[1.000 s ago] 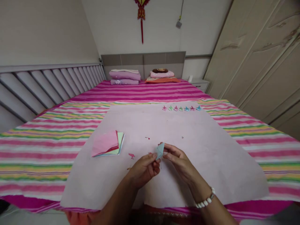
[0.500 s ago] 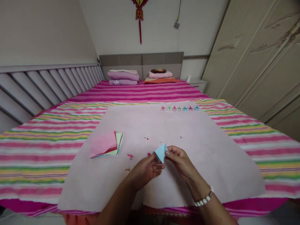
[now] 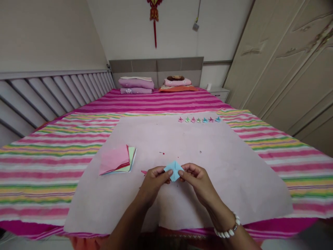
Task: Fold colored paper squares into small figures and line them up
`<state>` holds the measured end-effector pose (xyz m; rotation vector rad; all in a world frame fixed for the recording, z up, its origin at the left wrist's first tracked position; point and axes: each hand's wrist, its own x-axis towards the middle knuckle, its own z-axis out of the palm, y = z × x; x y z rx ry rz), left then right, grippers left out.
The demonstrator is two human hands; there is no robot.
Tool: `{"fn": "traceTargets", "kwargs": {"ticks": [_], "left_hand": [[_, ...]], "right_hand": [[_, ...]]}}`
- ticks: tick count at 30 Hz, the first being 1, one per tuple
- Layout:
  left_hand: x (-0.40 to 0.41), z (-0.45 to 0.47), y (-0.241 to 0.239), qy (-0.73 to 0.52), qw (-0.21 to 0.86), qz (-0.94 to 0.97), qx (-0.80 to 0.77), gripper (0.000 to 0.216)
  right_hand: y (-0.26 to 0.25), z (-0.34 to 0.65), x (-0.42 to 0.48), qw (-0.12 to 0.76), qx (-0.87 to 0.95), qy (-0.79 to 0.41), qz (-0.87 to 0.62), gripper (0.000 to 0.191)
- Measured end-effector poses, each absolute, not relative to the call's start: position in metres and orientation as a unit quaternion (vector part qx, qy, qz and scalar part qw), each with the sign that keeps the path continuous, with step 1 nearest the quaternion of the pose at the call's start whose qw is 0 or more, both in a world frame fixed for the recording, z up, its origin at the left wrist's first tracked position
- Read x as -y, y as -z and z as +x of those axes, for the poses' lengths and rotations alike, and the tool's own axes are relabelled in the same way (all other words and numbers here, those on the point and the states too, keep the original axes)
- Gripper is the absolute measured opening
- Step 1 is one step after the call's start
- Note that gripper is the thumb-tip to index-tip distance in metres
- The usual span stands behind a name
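One blue paper (image 3: 173, 170), pinched endwise between left hand (image 3: 153, 180) and right hand (image 3: 197, 178) — long axis crosswise, point nearward; seven folded figures (image 3: 198, 120) beyond.

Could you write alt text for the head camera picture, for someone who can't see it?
A left hand and a right hand pinch a small folded blue paper between them above a pale pink sheet spread on a striped bed. A paper stack lies to the left, and a row of tiny folded figures sits farther back.
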<state>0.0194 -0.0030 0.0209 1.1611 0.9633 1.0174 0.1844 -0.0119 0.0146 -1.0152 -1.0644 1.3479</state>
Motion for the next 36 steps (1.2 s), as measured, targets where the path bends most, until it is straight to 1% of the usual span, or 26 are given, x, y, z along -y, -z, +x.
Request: {"fn": "traceTargets", "kwargs": {"ticks": [5, 10, 16, 20, 25, 28, 30, 31, 33, 36], "left_hand": [[0.003, 0.021, -0.02, -0.45, 0.622, 0.486, -0.419, 0.022], [0.002, 0.017, -0.021, -0.44, 0.639, 0.488, -0.401, 0.018], [0.002, 0.011, -0.019, -0.432, 0.679, 0.469, -0.364, 0.013], [0.002, 0.01, -0.022, -0.43, 0.694, 0.459, -0.351, 0.014], [0.005, 0.016, -0.03, -0.427, 0.623, 0.51, -0.412, 0.013], [0.006, 0.019, -0.029, -0.448, 0.585, 0.522, -0.429, 0.013], [0.006, 0.021, -0.026, -0.466, 0.538, 0.551, -0.436, 0.012], [0.006, 0.022, -0.025, -0.471, 0.511, 0.57, -0.438, 0.011], [0.007, 0.023, -0.022, -0.469, 0.47, 0.6, -0.446, 0.008], [0.008, 0.025, -0.023, -0.461, 0.488, 0.585, -0.456, 0.014]], "right_hand": [[-0.014, 0.184, 0.013, 0.545, 0.443, -0.572, -0.425, 0.024], [-0.012, 0.187, 0.011, 0.537, 0.458, -0.57, -0.42, 0.018], [-0.013, 0.19, 0.009, 0.539, 0.487, -0.582, -0.365, 0.007], [-0.012, 0.193, 0.007, 0.54, 0.504, -0.579, -0.345, 0.006], [-0.01, 0.195, 0.006, 0.533, 0.504, -0.582, -0.349, 0.007], [-0.009, 0.194, 0.007, 0.533, 0.487, -0.603, -0.339, 0.022], [-0.009, 0.192, 0.007, 0.531, 0.468, -0.621, -0.338, 0.031], [-0.009, 0.19, 0.007, 0.528, 0.462, -0.624, -0.345, 0.032], [-0.01, 0.187, 0.006, 0.517, 0.46, -0.62, -0.369, 0.026], [-0.012, 0.185, 0.006, 0.509, 0.466, -0.605, -0.397, 0.021]]}}
